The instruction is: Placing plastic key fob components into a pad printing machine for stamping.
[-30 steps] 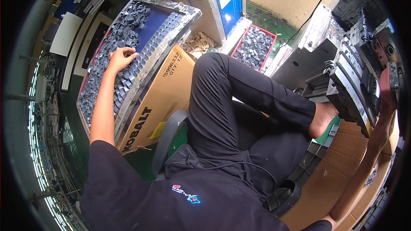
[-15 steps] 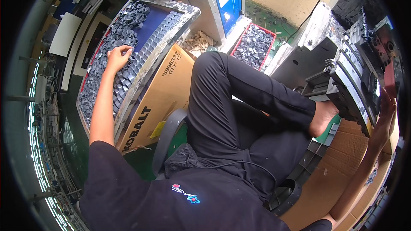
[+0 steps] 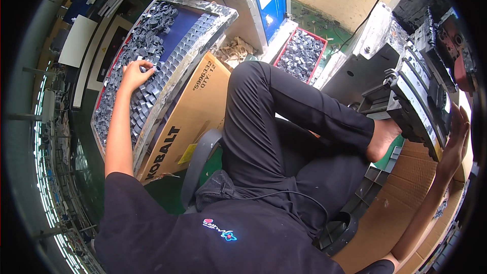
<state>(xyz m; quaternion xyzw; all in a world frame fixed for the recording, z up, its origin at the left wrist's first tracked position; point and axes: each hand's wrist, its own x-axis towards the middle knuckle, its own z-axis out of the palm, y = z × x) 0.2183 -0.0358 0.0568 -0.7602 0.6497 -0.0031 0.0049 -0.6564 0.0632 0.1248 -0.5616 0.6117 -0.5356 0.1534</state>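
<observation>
My left hand [image 3: 139,73] is over a framed tray [image 3: 219,14] of small grey pieces [image 3: 149,30], some loose, some in slanted rows on a blue base, its fingers pinched on what looks like one small grey piece. My right hand [image 3: 459,132], at the far right, has its fingers stretched upward beside a dark metal press [image 3: 416,99], just below a reddish machine part [image 3: 461,73].
A cardboard sheet [image 3: 177,122] leans below the tray. Beyond my bent leg [image 3: 258,101] are a red-rimmed bin [image 3: 299,53] of grey pieces and a metal cabinet [image 3: 269,5]. The chair arm [image 3: 195,162] and more cardboard [image 3: 395,187] flank me.
My left hand has moved left and slightly down along the tray. My right hand has come down from the reddish part, which now sits a little higher.
</observation>
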